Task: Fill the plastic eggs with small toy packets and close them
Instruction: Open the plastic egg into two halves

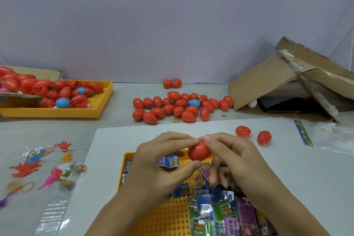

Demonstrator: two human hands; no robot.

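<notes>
Holding a red plastic egg (199, 151) above the far edge of the near yellow tray (168, 216), both hands pinch it; left hand (162, 165) has forefinger on top and thumb beneath; right hand (233, 157) has fingertips on the upper right side, remaining fingers curled below; neither hand slack. Whether the seam is fully snapped cannot be told; fingers cover it.

Handling, by judgement: egg looks a thin, light, hollow shell; stiff but likely to flex if squeezed mid-body; glossy, so apt to slip or roll; best taken at the two ends and pressed along its long axis until the halves seat. Toy packets (216, 212) in that tray look like crinkly foil, light and soft; they may need folding to fit.

Room, all from the near yellow tray: it sits on a white sheet (107, 155) whose left edge runs just beside it; two loose red eggs (252, 135) lie beyond and right on the sheet; the cluster of closed eggs (182, 106) lies farther beyond, with bare sheet between for setting one down; far yellow tray (95, 109) of egg halves is well left and beyond; cardboard box (287, 90) stands far right, flap overhanging; clear bags of rubbery toys (47, 166) lie left, off the sheet. Round eggs may wander toward table edges; set them against the cluster.
</notes>
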